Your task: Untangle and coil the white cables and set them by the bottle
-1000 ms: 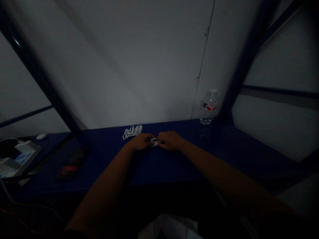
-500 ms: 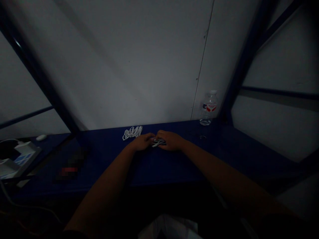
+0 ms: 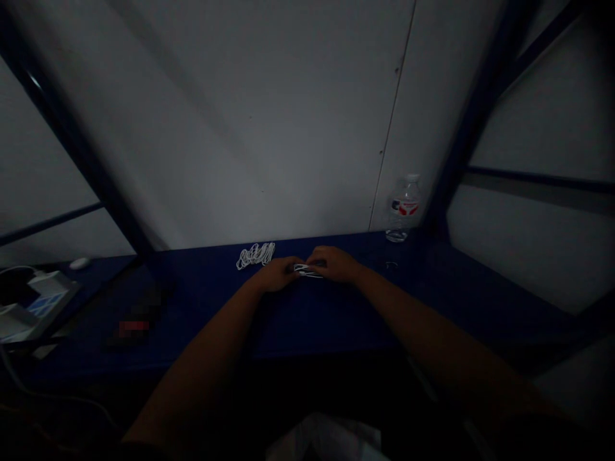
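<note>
A small, flattened bundle of white cord (image 3: 307,271) sits pinched between the left hand (image 3: 275,274) and right hand (image 3: 335,264), its thin loops mostly hidden by the fingers. Just beyond the left hand, a looser tangle of white cord (image 3: 255,255) lies flat on the dark blue counter (image 3: 307,320), in narrow overlapping coils.

No words or numbers can be read anywhere. The plastic water bottle (image 3: 403,208) at the far right of the table carries a white label (image 3: 404,207) with red and dark marks, too small and dim to read. The white box (image 3: 41,301) at the left shows blue print, also illegible. A dark object (image 3: 134,323) on the near left is blurred over its red mark. The white cord bundle (image 3: 307,271) shows no lettering.
</note>
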Available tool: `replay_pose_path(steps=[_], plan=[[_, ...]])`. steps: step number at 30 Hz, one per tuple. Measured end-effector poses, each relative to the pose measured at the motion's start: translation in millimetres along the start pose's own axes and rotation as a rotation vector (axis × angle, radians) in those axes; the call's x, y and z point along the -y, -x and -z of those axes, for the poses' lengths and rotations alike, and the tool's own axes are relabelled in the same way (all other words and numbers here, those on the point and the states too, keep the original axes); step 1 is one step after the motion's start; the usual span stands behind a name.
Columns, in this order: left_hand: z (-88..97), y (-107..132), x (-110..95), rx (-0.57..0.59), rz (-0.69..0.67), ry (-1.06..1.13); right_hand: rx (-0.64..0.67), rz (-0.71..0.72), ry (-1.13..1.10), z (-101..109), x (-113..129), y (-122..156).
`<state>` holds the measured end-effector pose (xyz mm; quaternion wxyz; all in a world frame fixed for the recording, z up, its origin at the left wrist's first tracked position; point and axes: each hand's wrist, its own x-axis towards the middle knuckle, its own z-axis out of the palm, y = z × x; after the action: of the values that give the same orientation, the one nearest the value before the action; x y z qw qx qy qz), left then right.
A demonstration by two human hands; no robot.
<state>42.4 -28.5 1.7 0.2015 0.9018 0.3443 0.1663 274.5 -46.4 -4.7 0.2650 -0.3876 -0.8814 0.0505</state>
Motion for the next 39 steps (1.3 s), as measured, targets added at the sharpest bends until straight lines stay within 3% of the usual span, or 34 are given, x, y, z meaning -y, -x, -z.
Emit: replay_pose_path(steps=[7,14,21,27,32,39], plan=[[-2.1,-3,7,-0.039,0.098,0.23,0.029,-0.239,-0.227,-1,-5,-1],[-10.0,-9,19,-0.179,0.188,0.36,0.112,-0.466,-0.562,-12,-10,-6],[-11.0,-14,13,-0.253,0.285,0.685,0.062,-0.471,-0.565,-19,-5,-9],[-14.0,-11,2,-0.183,0.317,0.736,0.016,-0.399,-0.434,-21,1,-10],[-16.1,-12,5,-0.204,0.344,0.532,0.049,-0.373,-0.374,-21,1,-7],[-11.1,-7,7,-0.236,0.287,0.079,0.104,-0.442,-0.564,-15,-2,-3]])
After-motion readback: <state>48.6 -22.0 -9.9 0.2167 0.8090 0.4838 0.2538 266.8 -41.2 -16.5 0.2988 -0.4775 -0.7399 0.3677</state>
